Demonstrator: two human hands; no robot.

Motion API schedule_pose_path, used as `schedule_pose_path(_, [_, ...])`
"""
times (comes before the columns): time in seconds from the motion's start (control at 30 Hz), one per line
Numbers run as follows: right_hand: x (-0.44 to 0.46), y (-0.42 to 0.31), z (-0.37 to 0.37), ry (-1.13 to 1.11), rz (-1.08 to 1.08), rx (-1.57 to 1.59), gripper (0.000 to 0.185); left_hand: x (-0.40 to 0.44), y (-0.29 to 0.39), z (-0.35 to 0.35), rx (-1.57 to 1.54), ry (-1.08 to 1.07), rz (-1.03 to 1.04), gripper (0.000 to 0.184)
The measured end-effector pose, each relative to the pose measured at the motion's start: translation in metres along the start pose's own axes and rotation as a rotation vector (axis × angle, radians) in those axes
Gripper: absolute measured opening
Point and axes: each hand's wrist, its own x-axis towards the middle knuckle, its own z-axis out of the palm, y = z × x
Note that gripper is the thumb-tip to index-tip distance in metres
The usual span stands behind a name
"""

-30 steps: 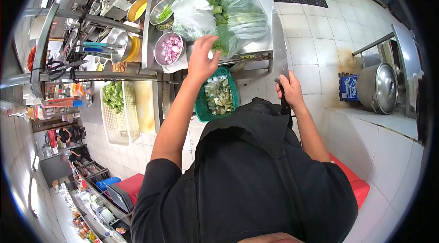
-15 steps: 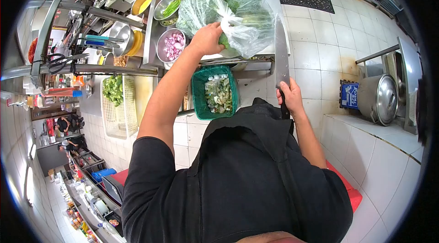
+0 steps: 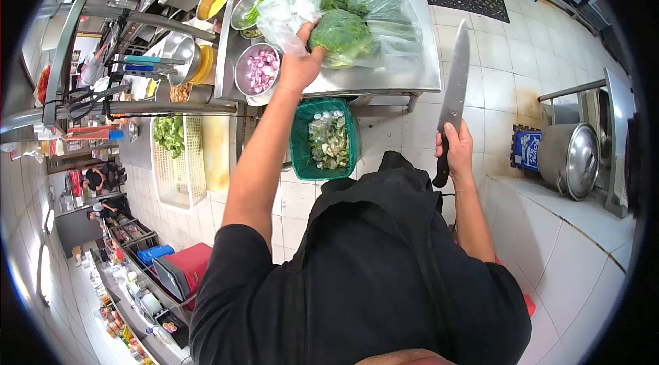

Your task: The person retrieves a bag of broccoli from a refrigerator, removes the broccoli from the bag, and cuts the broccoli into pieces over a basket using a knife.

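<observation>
My left hand (image 3: pixel 301 66) is at the mouth of a clear plastic bag (image 3: pixel 395 15), its thumb and fingers against the left side of a broccoli head (image 3: pixel 341 37). More dark green broccoli shows through the plastic. The bag lies on a steel table (image 3: pixel 412 78). In my right hand (image 3: pixel 456 149) is the black handle of a large knife (image 3: pixel 454 83), its blade pointing away from me, right of the table edge. A metal bowl of chopped purple onion (image 3: pixel 261 70) stands just left of my left hand.
Below the table edge is a green-lined bin (image 3: pixel 325 138) with scraps. Further bowls (image 3: pixel 251 10) stand at the upper left. A white crate (image 3: pixel 180 176) with leafy greens is at the left, a large lidded pot (image 3: pixel 571 159) at the right. People (image 3: pixel 106 208) are far left.
The bag's opening has been drawn back to the left, exposing the broccoli head by my left hand. My right hand and the knife have moved right, away from the table edge.
</observation>
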Motion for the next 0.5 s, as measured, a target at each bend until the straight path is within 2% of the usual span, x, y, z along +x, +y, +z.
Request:
schedule_pose_path(0.07, [0.004, -0.002, 0.004, 0.013, -0.043, -0.006, 0.015, -0.005, -0.003, 0.002, 0.015, 0.086, 0.173, 0.056])
schedule_pose_path(0.1, [0.007, -0.001, 0.005, -0.005, -0.075, -0.018, 0.014, -0.007, 0.007, 0.001, 0.127, 0.162, 0.249, 0.058])
schedule_pose_path(0.2, [0.012, -0.002, 0.017, -0.034, -0.200, -0.067, 0.012, -0.006, 0.019, -0.011, 0.212, 0.287, 0.341, 0.058])
schedule_pose_path(0.23, [0.013, -0.002, 0.021, -0.041, -0.211, -0.073, 0.011, -0.003, 0.022, -0.016, 0.267, 0.348, 0.353, 0.051])
schedule_pose_path(0.33, [0.013, -0.003, 0.041, -0.076, -0.264, -0.105, 0.009, -0.004, 0.036, -0.031, -0.400, 0.406, 0.027, 0.044])
schedule_pose_path(0.4, [0.009, -0.006, 0.058, -0.104, -0.335, -0.143, 0.008, 0.000, 0.023, -0.046, -0.735, 0.552, -0.035, 0.036])
schedule_pose_path(0.5, [-0.008, -0.014, 0.088, -0.155, -0.256, -0.120, 0.009, -0.020, 0.004, -0.080, -1.197, 0.559, -0.208, 0.028])
